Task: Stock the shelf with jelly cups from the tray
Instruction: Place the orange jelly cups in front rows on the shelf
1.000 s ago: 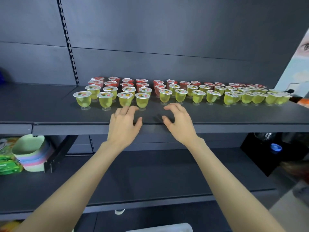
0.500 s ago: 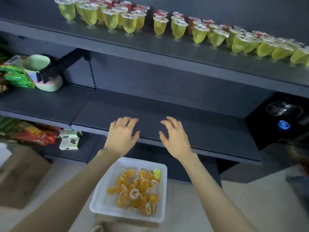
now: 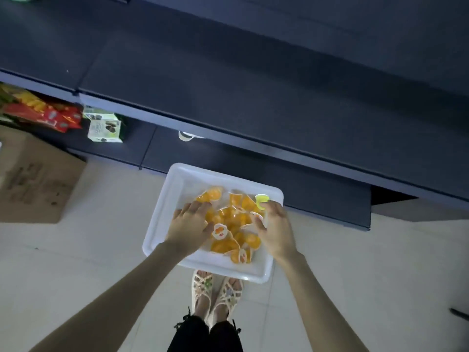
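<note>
1. Pale tiled floor (image 3: pixel 101 250) fills the lower frame. A dark shelf (image 3: pixel 228 85) crosses the upper frame, and no jelly cups are visible on the part in view.
2. White tray (image 3: pixel 175 184): it sits on the floor at centre frame, just below the shelf unit's base and directly above your feet.
3. Jelly cups (image 3: pixel 234 223): these are orange, with clear walls and white printed lids, heaped loosely in the tray's middle. They lie tipped on their sides and point every way, so the heap has no shared long axis to line up with.
4. Yellow-green cup (image 3: pixel 261 200): there is only one, at the upper right of the heap near the tray's right wall.
5. Left hand (image 3: pixel 189 224): your fingers are spread and lightly bent over the heap's left side, fingertips on the orange cups, and I see no cup enclosed.
6. Right hand (image 3: pixel 276 229): it sits over the heap's right side with fingers curled downward at the yellow-green cup. I cannot tell whether they have closed on it.
7. Key relation: the yellow-green cup lies at your right fingertips. The left hand is well apart from it across the heap, so the right hand is nearer.
8. Sundries: cardboard box (image 3: pixel 33 181) at left, snack packets (image 3: pixel 43 113) at upper left.
</note>
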A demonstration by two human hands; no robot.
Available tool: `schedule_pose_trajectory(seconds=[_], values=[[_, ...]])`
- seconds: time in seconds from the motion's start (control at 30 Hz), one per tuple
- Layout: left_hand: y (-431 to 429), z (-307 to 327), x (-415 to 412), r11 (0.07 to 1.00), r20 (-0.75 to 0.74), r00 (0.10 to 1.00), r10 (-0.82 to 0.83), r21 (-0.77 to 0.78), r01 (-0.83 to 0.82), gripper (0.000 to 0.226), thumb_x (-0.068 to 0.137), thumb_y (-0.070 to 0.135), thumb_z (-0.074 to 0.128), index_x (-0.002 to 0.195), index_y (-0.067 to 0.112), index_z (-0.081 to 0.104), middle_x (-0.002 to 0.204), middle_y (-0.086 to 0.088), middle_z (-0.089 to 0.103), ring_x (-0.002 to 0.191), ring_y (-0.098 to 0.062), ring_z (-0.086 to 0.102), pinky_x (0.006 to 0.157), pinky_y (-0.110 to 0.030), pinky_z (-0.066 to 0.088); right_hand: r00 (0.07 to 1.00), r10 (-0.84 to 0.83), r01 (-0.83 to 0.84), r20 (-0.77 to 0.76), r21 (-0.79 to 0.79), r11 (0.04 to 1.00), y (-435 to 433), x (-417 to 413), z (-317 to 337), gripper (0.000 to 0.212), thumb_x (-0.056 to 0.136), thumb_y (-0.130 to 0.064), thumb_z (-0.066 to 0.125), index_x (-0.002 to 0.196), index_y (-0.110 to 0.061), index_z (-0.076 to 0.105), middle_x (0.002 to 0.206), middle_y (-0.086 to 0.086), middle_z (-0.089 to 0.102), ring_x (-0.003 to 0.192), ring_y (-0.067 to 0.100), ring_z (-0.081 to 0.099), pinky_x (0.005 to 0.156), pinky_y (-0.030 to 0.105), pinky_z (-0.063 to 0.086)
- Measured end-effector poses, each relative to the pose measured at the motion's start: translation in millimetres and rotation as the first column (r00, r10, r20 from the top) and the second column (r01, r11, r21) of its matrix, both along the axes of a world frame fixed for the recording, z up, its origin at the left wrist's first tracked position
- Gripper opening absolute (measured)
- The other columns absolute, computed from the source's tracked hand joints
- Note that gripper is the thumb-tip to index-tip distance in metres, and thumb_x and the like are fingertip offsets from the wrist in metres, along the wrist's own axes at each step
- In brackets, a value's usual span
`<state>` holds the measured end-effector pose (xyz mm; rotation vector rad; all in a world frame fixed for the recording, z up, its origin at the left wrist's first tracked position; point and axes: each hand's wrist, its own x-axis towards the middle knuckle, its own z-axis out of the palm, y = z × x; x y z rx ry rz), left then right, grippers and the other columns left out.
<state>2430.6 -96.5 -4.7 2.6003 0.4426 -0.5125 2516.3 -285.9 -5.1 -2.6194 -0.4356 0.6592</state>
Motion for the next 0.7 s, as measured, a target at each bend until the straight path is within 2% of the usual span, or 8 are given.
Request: schedule_pose_trajectory(seconds=[0.17, 0.27, 0.4, 0.53, 0.6, 0.7], values=[[-5.8, -96.4, 2.6, 0.985, -0.109, 0.992, 0.068, -0.15, -0.084, 0.047, 0.092, 0.034, 0.053, 0.136, 0.02, 0.042, 0.135, -0.005, 0.049, 0.124, -0.028, 0.045, 0.102, -0.043, 0.036, 0.998, -0.044, 0.044, -0.052, -0.008, 0.999, 0.4, 5.9, -85.0, 0.035, 0.092, -0.021, 0.058, 0.126, -0.012, 0.053, 0.128, 0.007, 0.053, 0.116, 0.027, 0.05, 0.091, 0.036, 0.045], [-11.4, -150.6, 1.3, 0.968, -0.145, 0.986, 0.077, -0.227, -0.109, 0.048, 0.092, 0.035, 0.054, 0.136, 0.018, 0.043, 0.135, -0.004, 0.049, 0.124, -0.027, 0.046, 0.102, -0.044, 0.039, 0.993, -0.091, 0.088, -0.078, -0.036, 0.995, -1.6, 11.2, -136.1, 0.039, 0.092, -0.024, 0.06, 0.128, -0.012, 0.05, 0.134, 0.008, 0.049, 0.122, 0.026, 0.046, 0.091, 0.036, 0.047], [-20.1, -204.5, -0.2, 0.944, -0.157, 0.975, 0.155, -0.268, -0.193, 0.053, 0.09, 0.04, 0.057, 0.136, 0.017, 0.043, 0.141, -0.003, 0.044, 0.126, -0.027, 0.045, 0.103, -0.045, 0.037, 0.975, -0.18, 0.169, -0.127, -0.092, 0.981, -3.3, 21.6, -193.3, 0.059, 0.092, -0.03, 0.058, 0.144, -0.017, 0.033, 0.155, 0.007, 0.024, 0.138, 0.028, 0.028, 0.101, 0.039, 0.043], [-27.5, -240.6, -1.2, 0.914, -0.14, 0.963, 0.232, -0.306, -0.265, 0.066, 0.083, 0.049, 0.063, 0.137, 0.018, 0.04, 0.143, -0.004, 0.039, 0.125, -0.03, 0.045, 0.097, -0.053, 0.044, 0.964, -0.235, 0.227, -0.127, -0.075, 0.971, -4.0, 33.3, -230.9, 0.072, 0.093, -0.032, 0.057, 0.151, -0.021, 0.014, 0.16, 0.004, 0.0, 0.145, 0.026, 0.012, 0.111, 0.035, 0.029], [-30.5, -250.8, 0.4, 0.899, -0.129, 0.957, 0.259, -0.329, -0.288, 0.076, 0.079, 0.057, 0.059, 0.14, 0.019, 0.037, 0.144, -0.004, 0.037, 0.126, -0.03, 0.043, 0.096, -0.055, 0.044, 0.953, -0.268, 0.264, -0.142, -0.05, 0.963, -3.8, 38.3, -247.2, 0.077, 0.093, -0.034, 0.056, 0.152, -0.022, 0.008, 0.16, 0.004, -0.003, 0.146, 0.025, 0.011, 0.112, 0.035, 0.026], [-32.2, -260.6, 5.3, 0.912, -0.108, 0.958, 0.265, -0.293, -0.286, 0.082, 0.075, 0.064, 0.055, 0.142, 0.022, 0.034, 0.145, -0.003, 0.039, 0.127, -0.027, 0.043, 0.096, -0.051, 0.045, 0.931, -0.325, 0.335, -0.168, 0.03, 0.942, -4.5, 40.5, -267.2, 0.081, 0.092, -0.04, 0.055, 0.152, -0.026, 0.003, 0.159, 0.006, 0.004, 0.143, 0.029, 0.022, 0.11, 0.043, 0.036]])
